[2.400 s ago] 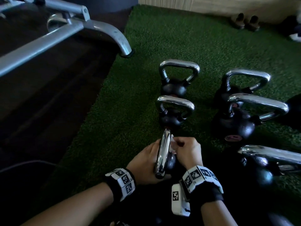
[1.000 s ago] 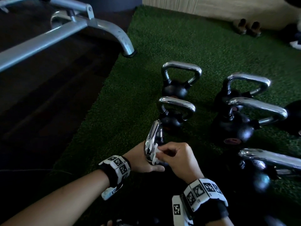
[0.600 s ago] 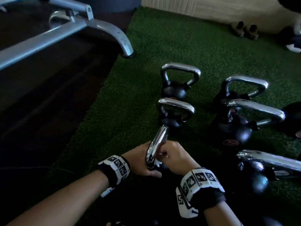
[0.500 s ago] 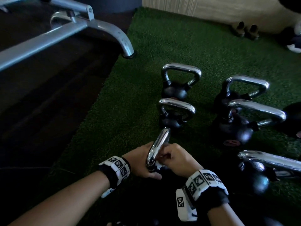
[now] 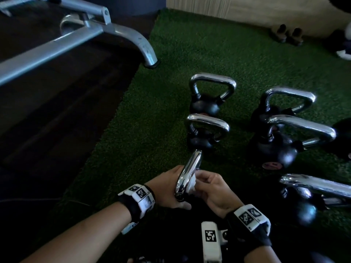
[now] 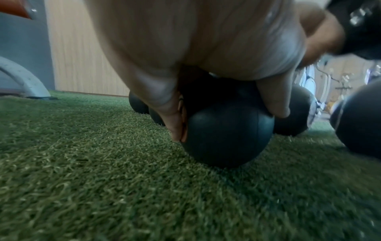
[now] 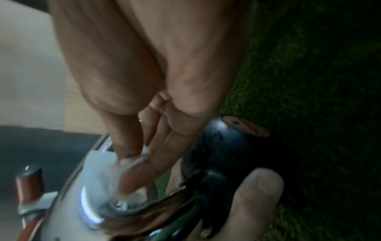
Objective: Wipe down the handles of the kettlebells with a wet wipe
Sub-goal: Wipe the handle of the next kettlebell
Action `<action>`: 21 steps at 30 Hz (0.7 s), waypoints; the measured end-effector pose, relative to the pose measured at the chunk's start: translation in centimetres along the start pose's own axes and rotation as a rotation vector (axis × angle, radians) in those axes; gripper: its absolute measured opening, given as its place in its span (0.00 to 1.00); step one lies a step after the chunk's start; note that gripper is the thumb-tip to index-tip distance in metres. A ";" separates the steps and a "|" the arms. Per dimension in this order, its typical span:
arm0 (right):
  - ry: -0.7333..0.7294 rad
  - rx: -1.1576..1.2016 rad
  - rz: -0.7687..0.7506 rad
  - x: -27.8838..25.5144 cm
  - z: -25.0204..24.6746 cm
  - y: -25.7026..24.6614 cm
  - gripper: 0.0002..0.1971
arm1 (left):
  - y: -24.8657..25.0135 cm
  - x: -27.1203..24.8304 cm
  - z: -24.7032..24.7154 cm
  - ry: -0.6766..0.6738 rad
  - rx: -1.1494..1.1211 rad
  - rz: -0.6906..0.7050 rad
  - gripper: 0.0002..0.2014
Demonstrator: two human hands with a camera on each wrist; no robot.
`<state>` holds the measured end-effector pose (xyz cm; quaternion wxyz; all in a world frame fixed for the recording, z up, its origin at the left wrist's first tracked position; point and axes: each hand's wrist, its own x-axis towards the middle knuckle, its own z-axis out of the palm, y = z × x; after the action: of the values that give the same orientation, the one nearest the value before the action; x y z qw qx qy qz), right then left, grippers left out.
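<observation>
The nearest kettlebell stands on green turf, its chrome handle (image 5: 188,175) slanting away from me. My left hand (image 5: 167,188) curls round its black ball (image 6: 226,135) from the left, just under the handle. My right hand (image 5: 210,190) pinches a crumpled white wet wipe (image 5: 191,184) against the right side of the handle's near end. In the right wrist view the wipe (image 7: 132,161) is pressed on the chrome handle (image 7: 90,203) by the fingertips. The ball is hidden in the head view.
Several more chrome-handled kettlebells stand on the turf (image 5: 171,44): two straight ahead (image 5: 211,95) (image 5: 207,130) and others to the right (image 5: 284,141) (image 5: 313,190). A grey metal bench frame (image 5: 76,35) crosses the dark floor at the far left. Small dark objects (image 5: 288,35) lie by the back wall.
The handle has been turned from edge-on to slanted. My right hand has rubbed the wipe round its near end, from the left face to the right side. The left hand has stayed on the kettlebell.
</observation>
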<state>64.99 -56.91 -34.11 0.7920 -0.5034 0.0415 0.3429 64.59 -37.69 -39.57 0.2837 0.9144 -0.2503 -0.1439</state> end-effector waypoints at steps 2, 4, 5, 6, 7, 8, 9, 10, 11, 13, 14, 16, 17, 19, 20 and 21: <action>0.039 0.167 -0.019 0.1 0.0 0.3 0.09 | -0.5 0.0 0.3 0.041 -0.061 0.033 0.42; 0.032 0.182 -0.020 0.0 0.2 0.4 0.08 | -0.2 -0.3 0.0 0.046 -0.114 0.027 0.39; 0.031 0.149 -0.018 -0.1 0.4 0.4 0.09 | 0.0 -0.4 -0.1 0.065 -0.158 0.020 0.40; 0.036 0.111 -0.021 -0.2 0.6 0.3 0.09 | 0.0 -0.5 -0.1 0.068 -0.177 -0.002 0.42; 0.057 0.075 -0.032 -0.2 0.7 0.2 0.09 | 0.1 -0.6 -0.1 0.079 -0.189 -0.020 0.44; 0.097 0.042 -0.050 -0.2 0.9 0.0 0.09 | 0.3 -0.7 -0.1 0.079 -0.186 -0.038 0.46; 0.159 0.015 -0.080 -0.1 1.0 0.0 0.10 | 0.5 -0.8 -0.2 0.078 -0.189 -0.051 0.47; 0.244 -0.009 -0.120 0.2 1.2 0.0 0.10 | 0.8 -0.8 -0.3 0.085 -0.203 -0.060 0.49; 0.343 -0.040 -0.167 0.7 1.3 0.0 0.11 | 1.0 -0.8 -0.5 0.089 -0.224 -0.070 0.51; 0.509 -0.134 -0.252 1.3 1.5 -0.1 0.11 | 1.6 -0.9 -0.8 0.094 -0.245 -0.092 0.54; 0.549 -0.185 -0.282 1.4 1.6 -0.2 0.13 | 1.8 -1.0 -0.9 0.089 -0.242 -0.104 0.54; 0.574 -0.290 -0.314 1.3 1.7 -0.4 0.14 | 1.9 -1.1 -0.9 0.085 -0.244 -0.117 0.56; 0.578 -0.341 -0.321 1.1 1.7 -0.4 0.14 | 1.9 -1.2 -0.9 0.086 -0.238 -0.114 0.56; 0.624 -0.455 -0.338 0.6 1.8 -0.4 0.11 | 2.0 -1.3 -0.9 0.089 -0.213 -0.113 0.56; 0.673 -0.525 -0.347 0.5 1.9 -0.5 0.11 | 2.1 -1.4 -0.9 0.085 -0.203 -0.123 0.56; 0.727 -0.595 -0.352 0.6 1.9 -0.6 0.11 | 2.2 -1.4 -1.0 0.084 -0.199 -0.132 0.57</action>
<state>65.33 -55.19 -32.95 0.5945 -0.7936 0.1295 0.0034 62.94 -38.09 -37.30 0.3733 0.9014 -0.1619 -0.1481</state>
